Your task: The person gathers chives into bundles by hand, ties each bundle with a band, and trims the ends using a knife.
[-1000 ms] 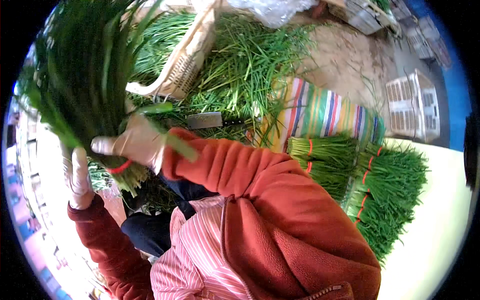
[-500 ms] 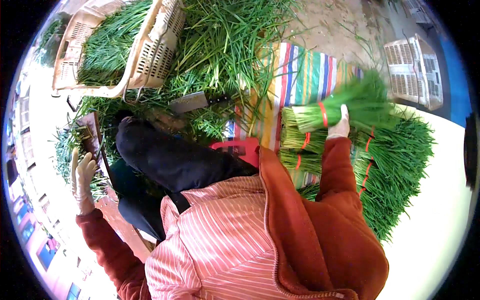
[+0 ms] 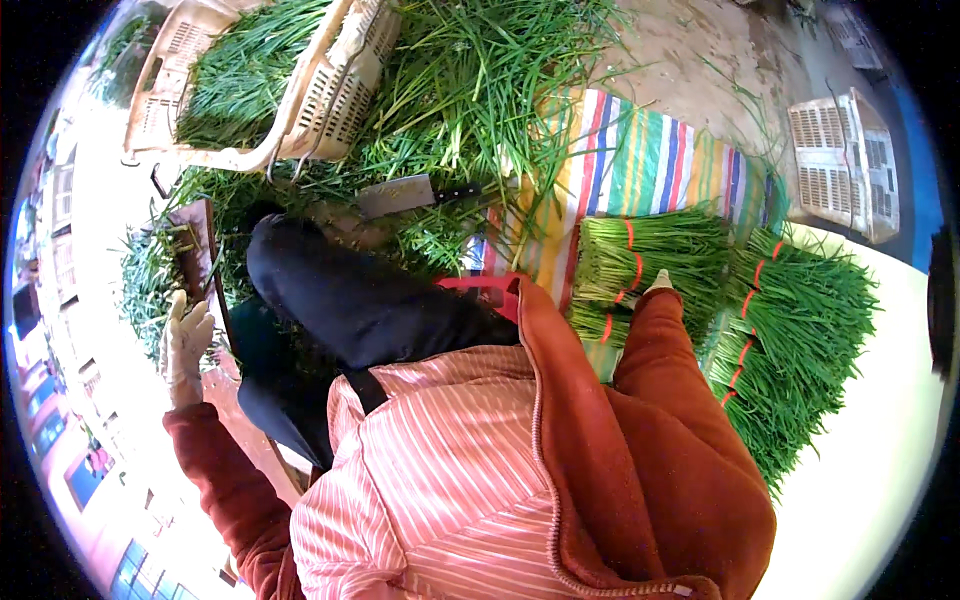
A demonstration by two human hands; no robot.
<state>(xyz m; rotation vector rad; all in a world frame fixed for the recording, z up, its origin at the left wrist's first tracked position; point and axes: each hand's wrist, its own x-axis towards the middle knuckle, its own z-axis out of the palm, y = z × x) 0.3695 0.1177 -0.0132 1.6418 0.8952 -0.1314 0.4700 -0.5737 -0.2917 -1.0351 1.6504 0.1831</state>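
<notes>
My left hand [image 3: 186,345], in a pale glove, is raised at the left with its fingers apart and nothing in it. On the right, my right hand [image 3: 660,281] rests at the near side of a bundle of green chives [image 3: 690,240] bound with a red band. Only a little of its pale glove shows past the sleeve; its fingers are hidden. Under and beside this bundle lie others on a striped sheet [image 3: 640,160]. Further right, more banded chives [image 3: 800,330] lie in a row, leaf ends pointing right.
Loose chives [image 3: 480,80] are heaped ahead. A cleaver [image 3: 400,196] with a black handle lies at the heap's near edge. A cream plastic crate [image 3: 330,90] of chives stands at the far left. Another crate [image 3: 845,160] is at the far right. My dark-trousered leg [image 3: 350,290] crosses the middle.
The chive bundle that my right hand held up has come down onto the other bundles, and that hand has moved nearer to me. My left hand stays raised at the left.
</notes>
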